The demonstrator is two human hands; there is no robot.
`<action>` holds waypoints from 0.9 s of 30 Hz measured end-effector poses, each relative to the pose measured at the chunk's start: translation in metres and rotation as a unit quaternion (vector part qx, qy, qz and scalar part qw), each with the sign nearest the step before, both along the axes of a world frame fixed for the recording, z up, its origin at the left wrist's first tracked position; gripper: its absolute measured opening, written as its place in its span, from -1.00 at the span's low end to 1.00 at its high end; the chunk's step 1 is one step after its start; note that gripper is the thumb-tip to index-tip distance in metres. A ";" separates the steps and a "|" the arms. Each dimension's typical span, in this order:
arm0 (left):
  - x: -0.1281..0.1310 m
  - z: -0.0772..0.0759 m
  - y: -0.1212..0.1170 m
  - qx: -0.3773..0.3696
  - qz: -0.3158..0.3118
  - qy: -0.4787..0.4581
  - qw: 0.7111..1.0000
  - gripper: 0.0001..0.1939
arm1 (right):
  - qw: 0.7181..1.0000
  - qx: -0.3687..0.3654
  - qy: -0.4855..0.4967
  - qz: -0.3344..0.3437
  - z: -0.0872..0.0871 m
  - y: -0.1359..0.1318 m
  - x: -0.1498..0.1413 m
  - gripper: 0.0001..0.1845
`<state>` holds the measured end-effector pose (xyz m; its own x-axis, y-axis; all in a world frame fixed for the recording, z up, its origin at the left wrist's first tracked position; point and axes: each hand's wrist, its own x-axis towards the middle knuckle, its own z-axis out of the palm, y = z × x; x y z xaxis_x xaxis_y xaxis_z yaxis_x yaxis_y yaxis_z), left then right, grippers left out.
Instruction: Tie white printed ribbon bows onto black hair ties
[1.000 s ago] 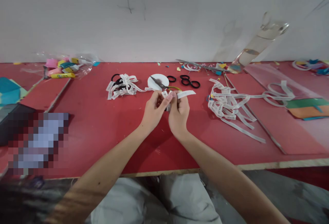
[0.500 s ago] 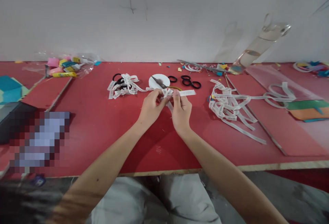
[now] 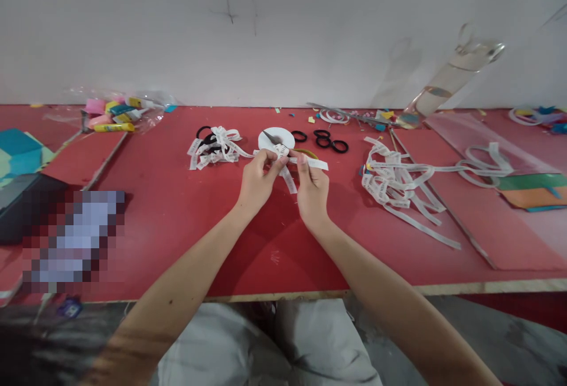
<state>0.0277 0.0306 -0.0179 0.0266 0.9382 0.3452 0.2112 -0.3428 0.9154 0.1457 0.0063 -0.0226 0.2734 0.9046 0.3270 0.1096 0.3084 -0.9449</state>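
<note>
Both bare forearms extend forward from the lower corners and converge toward the center; the left hand is raised slightly, its thumb and index finger pinched together; the right hand lies just beside it, thumb extended forward against the index finger, remaining fingers curled; both wrists are nearly straight, the palms turned inward.

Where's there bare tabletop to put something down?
There's bare red tabletop between the blurred-out item and left forearm, between both forearms, and between right forearm and ribbon heap. It's crowded just beyond the left hand and right hand, with white disc and black rings.
</note>
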 end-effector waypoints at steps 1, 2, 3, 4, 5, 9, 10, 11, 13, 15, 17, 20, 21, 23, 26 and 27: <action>0.000 0.000 0.000 -0.001 -0.001 -0.006 1.000 -0.75 | 1.000 -0.001 0.001 0.004 0.000 0.000 0.000 -0.57; 0.000 -0.001 0.001 -0.003 -0.001 -0.012 1.000 -0.75 | 1.000 -0.002 0.003 0.007 0.000 0.000 0.000 -0.57; 0.000 -0.001 0.002 -0.007 -0.003 -0.016 1.000 -0.75 | 1.000 -0.004 0.005 0.009 0.000 0.000 0.000 -0.57; 0.000 -0.002 0.002 -0.012 -0.006 -0.019 1.000 -0.75 | 1.000 -0.006 0.004 0.008 0.000 0.000 0.000 -0.57; -0.001 -0.002 0.003 -0.016 -0.011 -0.018 1.000 -0.74 | 1.000 -0.007 0.003 0.003 0.000 0.000 0.000 -0.57; -0.002 -0.002 0.004 -0.003 -0.026 0.004 1.000 -0.76 | 1.000 0.004 0.013 -0.004 0.002 -0.002 -0.002 -0.59; -0.002 -0.001 0.003 0.004 -0.020 0.012 1.000 -0.77 | 1.000 0.009 0.021 0.000 0.002 -0.003 -0.004 -0.61; -0.001 -0.001 0.002 0.010 -0.014 0.020 1.000 -0.77 | 1.000 0.013 0.028 0.003 0.002 -0.003 -0.005 -0.63; 0.000 0.001 -0.001 0.014 -0.008 0.029 0.999 -0.79 | 0.999 0.019 0.044 0.011 0.002 -0.003 -0.007 -0.68; 0.001 0.003 -0.004 0.014 -0.019 0.032 0.999 -0.82 | 0.998 0.024 0.062 0.022 0.001 -0.002 -0.008 -0.72; 0.003 0.005 -0.008 0.019 -0.046 0.039 0.998 -0.84 | 0.996 0.016 0.078 0.029 0.000 0.000 -0.008 -0.73; 0.004 0.006 -0.012 0.029 -0.118 0.061 0.991 -0.86 | 0.996 -0.007 0.089 0.014 -0.001 0.001 -0.005 -0.70; 0.005 0.006 -0.013 0.031 -0.137 0.064 0.988 -0.88 | 0.996 -0.008 0.089 0.007 -0.002 0.002 -0.005 -0.69; 0.006 0.006 -0.015 0.027 -0.142 0.065 0.987 -0.89 | 0.997 0.003 0.082 -0.001 -0.002 0.002 -0.004 -0.69; 0.010 0.003 -0.018 -0.002 -0.074 0.076 0.994 -0.81 | 0.998 0.016 0.057 -0.001 -0.001 0.000 -0.007 -0.68; 0.011 0.002 -0.018 -0.009 -0.047 0.084 0.995 -0.79 | 0.999 0.016 0.047 -0.001 -0.001 -0.001 -0.008 -0.68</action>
